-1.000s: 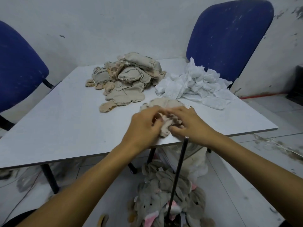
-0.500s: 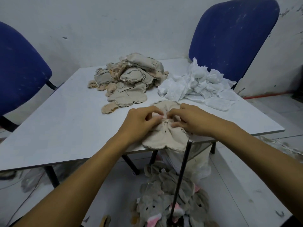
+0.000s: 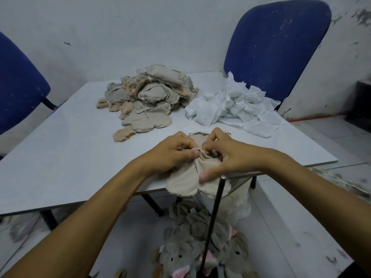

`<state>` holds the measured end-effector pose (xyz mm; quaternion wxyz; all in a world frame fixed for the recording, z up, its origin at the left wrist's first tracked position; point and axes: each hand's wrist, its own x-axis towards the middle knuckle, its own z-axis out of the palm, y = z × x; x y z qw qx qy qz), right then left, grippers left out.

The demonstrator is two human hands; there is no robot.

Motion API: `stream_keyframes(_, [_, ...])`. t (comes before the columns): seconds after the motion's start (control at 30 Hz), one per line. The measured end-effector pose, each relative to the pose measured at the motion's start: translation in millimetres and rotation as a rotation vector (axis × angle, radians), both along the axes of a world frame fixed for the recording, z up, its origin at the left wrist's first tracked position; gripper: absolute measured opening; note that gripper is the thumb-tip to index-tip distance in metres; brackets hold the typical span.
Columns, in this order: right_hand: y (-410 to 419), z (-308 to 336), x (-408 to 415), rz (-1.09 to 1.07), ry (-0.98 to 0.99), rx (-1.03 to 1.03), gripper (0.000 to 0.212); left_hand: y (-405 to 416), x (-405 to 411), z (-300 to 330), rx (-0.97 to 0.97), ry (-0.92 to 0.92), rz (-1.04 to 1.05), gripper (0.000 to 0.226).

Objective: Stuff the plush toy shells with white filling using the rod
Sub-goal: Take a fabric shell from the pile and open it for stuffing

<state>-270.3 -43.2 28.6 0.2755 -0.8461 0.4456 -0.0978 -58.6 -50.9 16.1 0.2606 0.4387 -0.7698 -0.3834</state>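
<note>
Shell (image 3: 181, 184) slid further over table (image 3: 60, 167) near edge since earlier frame. Left hand (image 3: 172, 155) and right hand (image 3: 226, 155) pinch shell's gathered opening, fingers curled. Rod (image 3: 213, 221) upright below edge.

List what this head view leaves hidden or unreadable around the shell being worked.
- Shell opening: covered by the left hand and right hand pinching it; whether filling is inside cannot be told.
- Rod base: cut off by the bottom edge.
- Grey plush toys on the floor: count unclear, overlapping and cropped.
- White filling pile: far side hidden by its own heap.
</note>
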Motion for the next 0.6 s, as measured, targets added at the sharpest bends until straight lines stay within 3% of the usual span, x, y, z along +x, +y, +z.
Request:
stream_keyframes(0.07, [1, -5, 2, 0.013, -0.011, -0.091, 0.047, 3, -2, 1, 0.012, 0.031, 0.006, 0.024])
stream_keyframes(0.17, [3, -7, 2, -0.072, -0.243, -0.096, 0.020, 5, 0, 8, 0.117, 0.068, -0.006, 0.024])
stream_keyframes(0.23, [1, -6, -2, -0.109, -0.357, -0.078, 0.015, 8, 2, 14, 0.138, -0.041, -0.090, 0.037])
stream_keyframes(0.3, [0, -6, -2, -0.098, -0.396, -0.072, 0.015, 13, 2, 14, 0.034, -0.255, -0.132, 0.026])
stream_keyframes(0.37, [4, -4, 1, -0.055, -0.343, -0.051, 0.006, 16, -1, 10, -0.156, -0.367, -0.092, 0.025])
stream_keyframes(0.43, [8, -1, -1, 0.017, -0.242, 0.011, 0.032, 19, -1, 9, -0.272, -0.344, -0.045, 0.033])
stream_keyframes(0.5, [14, 3, -4, 0.047, -0.151, 0.048, 0.042, 22, 1, 10, -0.311, -0.309, -0.014, 0.034])
stream_keyframes(0.6, [24, 4, -7, -0.007, -0.170, -0.129, 0.020, 29, -2, 13, -0.357, -0.338, -0.049, 0.027])
